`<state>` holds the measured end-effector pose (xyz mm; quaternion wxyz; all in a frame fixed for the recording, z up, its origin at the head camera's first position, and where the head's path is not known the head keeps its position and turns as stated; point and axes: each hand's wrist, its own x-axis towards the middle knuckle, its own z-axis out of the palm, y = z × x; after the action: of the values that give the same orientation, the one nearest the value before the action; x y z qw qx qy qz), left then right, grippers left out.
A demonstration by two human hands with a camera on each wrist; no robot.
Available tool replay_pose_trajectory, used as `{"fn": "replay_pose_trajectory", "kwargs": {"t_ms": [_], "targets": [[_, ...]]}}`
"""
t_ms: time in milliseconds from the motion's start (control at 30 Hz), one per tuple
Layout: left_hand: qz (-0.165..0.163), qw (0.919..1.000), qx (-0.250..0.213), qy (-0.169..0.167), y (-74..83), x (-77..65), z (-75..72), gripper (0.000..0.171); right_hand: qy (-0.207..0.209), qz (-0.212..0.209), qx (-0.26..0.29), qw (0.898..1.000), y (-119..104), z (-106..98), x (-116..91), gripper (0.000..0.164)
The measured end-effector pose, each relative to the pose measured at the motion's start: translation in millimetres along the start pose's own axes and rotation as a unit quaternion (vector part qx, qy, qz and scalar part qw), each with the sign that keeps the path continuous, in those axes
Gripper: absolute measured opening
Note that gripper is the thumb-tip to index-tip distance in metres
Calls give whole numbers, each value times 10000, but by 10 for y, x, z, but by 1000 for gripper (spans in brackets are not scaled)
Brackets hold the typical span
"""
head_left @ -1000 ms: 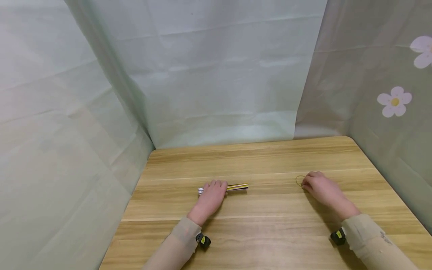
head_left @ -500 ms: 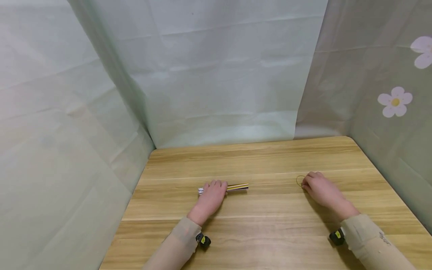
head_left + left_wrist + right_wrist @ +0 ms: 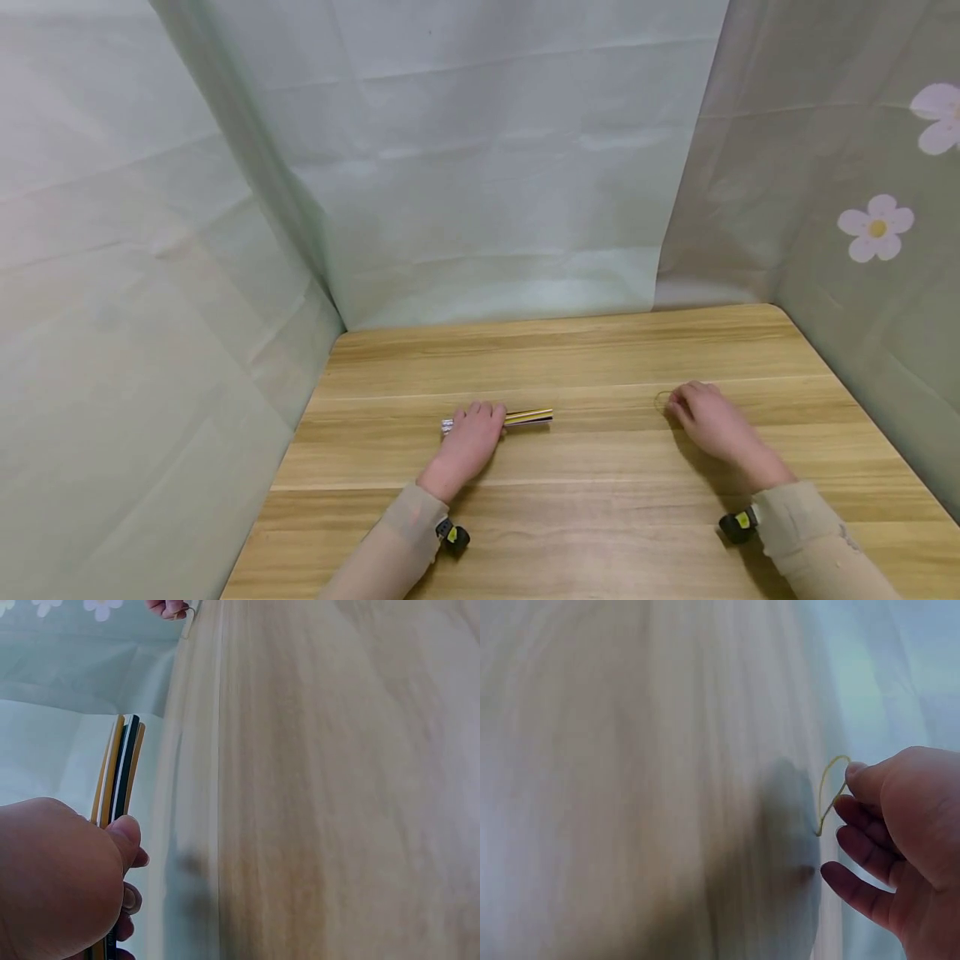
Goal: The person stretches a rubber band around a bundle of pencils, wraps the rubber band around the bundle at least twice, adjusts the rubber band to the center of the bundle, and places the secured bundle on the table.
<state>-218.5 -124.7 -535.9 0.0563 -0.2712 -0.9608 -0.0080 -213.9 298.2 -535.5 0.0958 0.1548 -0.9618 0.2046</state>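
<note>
A bundle of yellow-and-black striped pencils [image 3: 529,417] lies sideways in my left hand [image 3: 471,437], left of the table's middle. In the left wrist view, thumb and fingers curl round the pencils [image 3: 118,769], whose far ends fan slightly apart. Whitish-silver ends stick out on the other side of the hand in the head view; the middle of the bundle is covered. To the right, apart from the pencils, my right hand [image 3: 708,421] pinches a thin yellow rubber band [image 3: 822,787] between thumb and index finger. The band hangs as a narrow loop, while the other fingers are loosely spread.
Both hands are over a wood-grain table [image 3: 592,517]. Pale cloth [image 3: 495,167] hangs behind the table and along its sides, with printed white flowers [image 3: 876,227] on the right. Each wrist carries a small black camera [image 3: 738,527].
My right hand has shifted slightly left with the rubber band still pinched, and its wrist has turned a little. The left hand and the pencils have stayed in place.
</note>
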Motion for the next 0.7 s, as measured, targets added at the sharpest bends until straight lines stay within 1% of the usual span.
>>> {"fn": "replay_pose_trajectory", "kwargs": {"t_ms": [133,267,500,700], "targets": [[-26,10000,-58,19,1,2,-7,15,68,176,356,9992,-56,17,48,9],[-41,10000,-71,24,-1,2,-10,15,137,428,852,9954,-143,39,95,13],[-16,9998,-107,167,0,26,30,14,219,714,1694,9827,-302,112,165,24],[-36,9999,-154,52,58,83,27,15,125,1022,2262,9686,-437,169,203,31]]}}
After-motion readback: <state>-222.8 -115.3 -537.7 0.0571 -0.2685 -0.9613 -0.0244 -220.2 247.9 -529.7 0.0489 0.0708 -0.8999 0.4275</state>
